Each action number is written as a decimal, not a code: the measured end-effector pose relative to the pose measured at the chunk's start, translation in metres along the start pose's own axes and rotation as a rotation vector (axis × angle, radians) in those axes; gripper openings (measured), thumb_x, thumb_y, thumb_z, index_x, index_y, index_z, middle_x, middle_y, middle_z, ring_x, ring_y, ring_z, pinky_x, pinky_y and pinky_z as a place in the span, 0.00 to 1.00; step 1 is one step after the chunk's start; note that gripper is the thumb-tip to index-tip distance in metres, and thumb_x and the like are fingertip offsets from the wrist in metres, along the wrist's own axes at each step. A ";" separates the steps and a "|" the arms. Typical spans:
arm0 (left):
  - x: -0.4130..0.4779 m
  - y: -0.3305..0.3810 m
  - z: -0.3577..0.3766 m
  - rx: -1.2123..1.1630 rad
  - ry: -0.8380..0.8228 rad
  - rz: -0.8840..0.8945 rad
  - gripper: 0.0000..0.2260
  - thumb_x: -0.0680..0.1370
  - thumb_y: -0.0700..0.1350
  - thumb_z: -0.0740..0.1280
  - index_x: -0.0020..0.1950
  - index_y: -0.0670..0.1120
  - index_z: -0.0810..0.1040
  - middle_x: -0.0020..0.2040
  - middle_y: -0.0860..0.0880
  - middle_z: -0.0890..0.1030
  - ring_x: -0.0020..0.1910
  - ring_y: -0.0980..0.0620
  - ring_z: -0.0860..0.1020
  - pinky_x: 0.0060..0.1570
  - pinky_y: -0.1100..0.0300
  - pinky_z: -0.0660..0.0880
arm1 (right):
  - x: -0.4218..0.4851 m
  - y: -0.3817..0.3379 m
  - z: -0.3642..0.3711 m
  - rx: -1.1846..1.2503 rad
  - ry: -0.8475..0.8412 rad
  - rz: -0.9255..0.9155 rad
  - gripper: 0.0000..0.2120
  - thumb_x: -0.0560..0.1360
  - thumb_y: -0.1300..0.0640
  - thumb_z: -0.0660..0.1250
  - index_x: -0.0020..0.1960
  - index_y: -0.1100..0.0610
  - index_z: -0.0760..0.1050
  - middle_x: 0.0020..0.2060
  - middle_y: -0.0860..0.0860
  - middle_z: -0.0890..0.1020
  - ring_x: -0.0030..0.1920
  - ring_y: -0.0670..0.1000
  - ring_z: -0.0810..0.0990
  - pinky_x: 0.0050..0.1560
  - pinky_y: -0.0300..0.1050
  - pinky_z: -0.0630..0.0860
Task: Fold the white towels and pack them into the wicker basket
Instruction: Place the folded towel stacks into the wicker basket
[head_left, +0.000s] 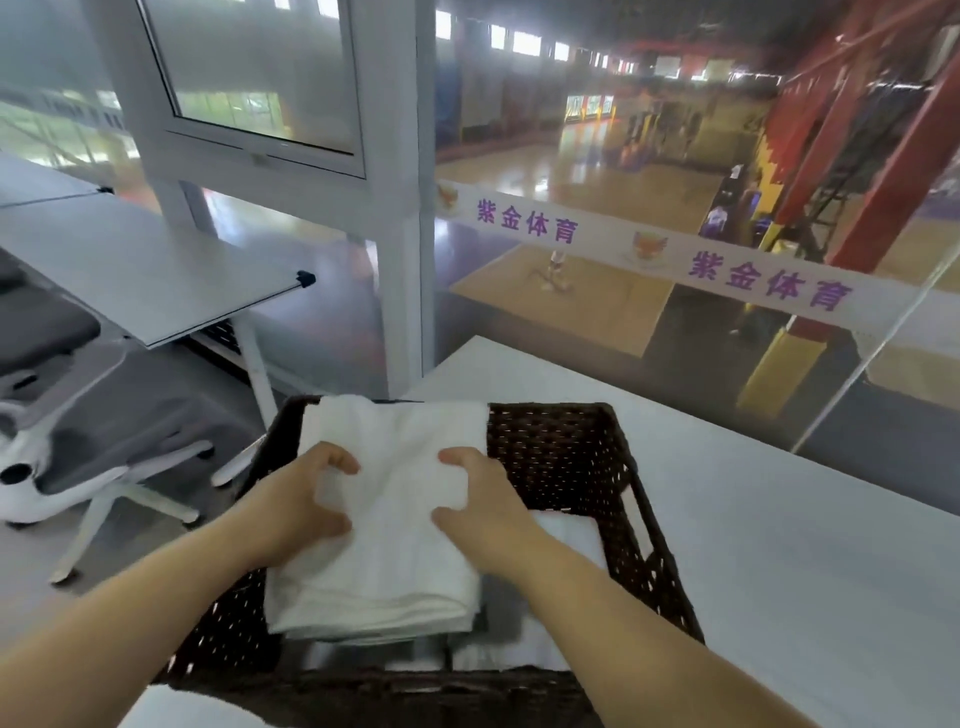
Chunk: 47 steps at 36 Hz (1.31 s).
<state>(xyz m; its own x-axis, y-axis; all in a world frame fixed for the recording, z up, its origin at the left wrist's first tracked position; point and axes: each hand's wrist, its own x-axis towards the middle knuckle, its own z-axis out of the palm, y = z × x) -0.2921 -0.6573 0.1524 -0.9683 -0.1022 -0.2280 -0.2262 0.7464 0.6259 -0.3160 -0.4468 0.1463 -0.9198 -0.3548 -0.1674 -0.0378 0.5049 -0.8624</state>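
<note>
Both hands are on the folded white towel (400, 545). The left hand (304, 501) clamps its left edge with curled fingers, and the right hand (485, 506) pinches the right edge. It sits over the left side of the wicker basket (566, 457) on the bench (779, 545), with a second towel (574, 538) inside beside it.

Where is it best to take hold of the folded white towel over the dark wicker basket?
Grip the folded white towel by its two long sides, from left and right: it is a soft stack whose loose layered edges face the near end.
</note>
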 end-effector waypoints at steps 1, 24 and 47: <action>0.004 -0.006 0.005 0.061 -0.019 -0.038 0.21 0.70 0.43 0.73 0.55 0.59 0.69 0.54 0.51 0.74 0.47 0.52 0.75 0.40 0.63 0.72 | 0.007 0.002 0.010 -0.063 -0.048 0.027 0.27 0.77 0.61 0.62 0.73 0.47 0.58 0.67 0.51 0.60 0.55 0.51 0.72 0.48 0.35 0.72; 0.042 -0.049 0.049 0.676 -0.389 -0.203 0.31 0.76 0.48 0.66 0.75 0.45 0.55 0.72 0.38 0.56 0.66 0.41 0.69 0.64 0.53 0.70 | 0.042 0.036 0.059 -0.928 -0.416 0.180 0.15 0.76 0.66 0.61 0.62 0.63 0.71 0.65 0.64 0.67 0.56 0.59 0.73 0.49 0.46 0.70; -0.074 0.145 0.028 0.752 0.016 0.473 0.16 0.77 0.63 0.59 0.59 0.55 0.72 0.54 0.57 0.74 0.55 0.55 0.74 0.53 0.58 0.73 | -0.150 -0.008 -0.162 -0.898 0.057 0.086 0.28 0.76 0.42 0.64 0.73 0.45 0.61 0.69 0.46 0.69 0.67 0.50 0.69 0.63 0.48 0.68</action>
<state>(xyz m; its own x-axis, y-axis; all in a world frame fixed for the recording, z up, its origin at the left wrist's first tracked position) -0.2506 -0.5233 0.2389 -0.9455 0.3209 -0.0557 0.3216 0.9469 -0.0049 -0.2409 -0.2700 0.2560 -0.9507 -0.2599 -0.1691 -0.2366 0.9605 -0.1464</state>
